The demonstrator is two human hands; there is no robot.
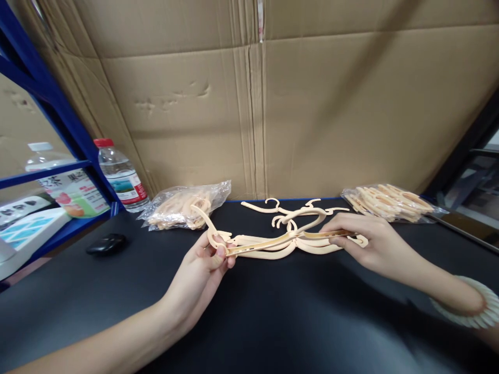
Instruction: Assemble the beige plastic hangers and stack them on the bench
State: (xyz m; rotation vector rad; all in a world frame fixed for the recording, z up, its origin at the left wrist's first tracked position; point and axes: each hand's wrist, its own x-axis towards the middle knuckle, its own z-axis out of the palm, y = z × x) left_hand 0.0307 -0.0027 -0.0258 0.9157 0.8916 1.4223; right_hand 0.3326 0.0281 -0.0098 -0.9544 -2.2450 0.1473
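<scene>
A beige plastic hanger (268, 243) is stretched between my two hands above the black table. My left hand (206, 262) is closed on its left end, where a curved hook-like piece sticks up. The fingers of my right hand (360, 239) pinch the hanger's right arm. Below and behind it lie several more beige hangers (273, 254), overlapping one another, their hooks near the centre. Farther back, another beige hanger (259, 209) rests on the table near the cardboard.
Clear bags of beige hangers lie at the back left (181, 208) and back right (393, 201). A black mouse (106, 244), a red-capped bottle (122, 179) and a blue shelf frame (58, 109) stand left. Cardboard (187, 104) walls off the back. A dark flat device (471, 228) is far right.
</scene>
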